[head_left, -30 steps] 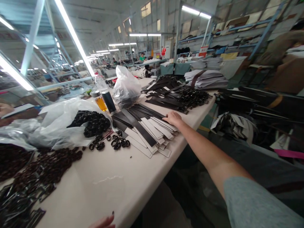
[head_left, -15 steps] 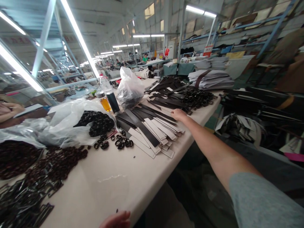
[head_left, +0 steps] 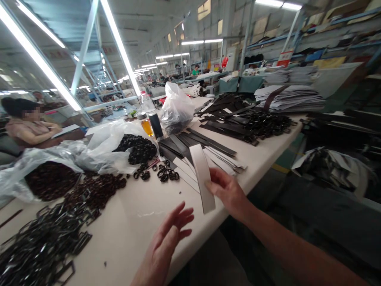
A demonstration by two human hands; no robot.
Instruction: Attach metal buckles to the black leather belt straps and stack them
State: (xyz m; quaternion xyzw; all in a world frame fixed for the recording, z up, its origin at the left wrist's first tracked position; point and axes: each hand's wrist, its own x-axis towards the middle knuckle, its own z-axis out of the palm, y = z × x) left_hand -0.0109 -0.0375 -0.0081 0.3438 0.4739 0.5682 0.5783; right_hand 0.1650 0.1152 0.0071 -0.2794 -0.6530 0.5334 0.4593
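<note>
My right hand (head_left: 224, 190) grips a long strap piece (head_left: 200, 171) by its right edge, thumb in front. The strap's pale side faces me, and it stands tilted above the table's front edge. Below and to the left, my left hand (head_left: 169, 236) is open with spread fingers, apart from the strap and holding nothing. Behind the strap, a fan of black and white strap pieces (head_left: 222, 161) lies on the table (head_left: 133, 222). Small black loops (head_left: 166, 171) are scattered to its left.
Black rectangular buckles (head_left: 38, 242) and brown loops (head_left: 95, 190) heap at the left, beside plastic bags (head_left: 102, 137). Bottles (head_left: 145, 125) and a knotted white bag (head_left: 177, 105) stand farther back. More black straps with buckles (head_left: 262, 125) lie at the right. A person (head_left: 28, 123) sits at the far left.
My right hand has come back from the strap pile with one strap piece lifted off the table. My left hand has risen into view with fingers spread. The view has shifted left.
</note>
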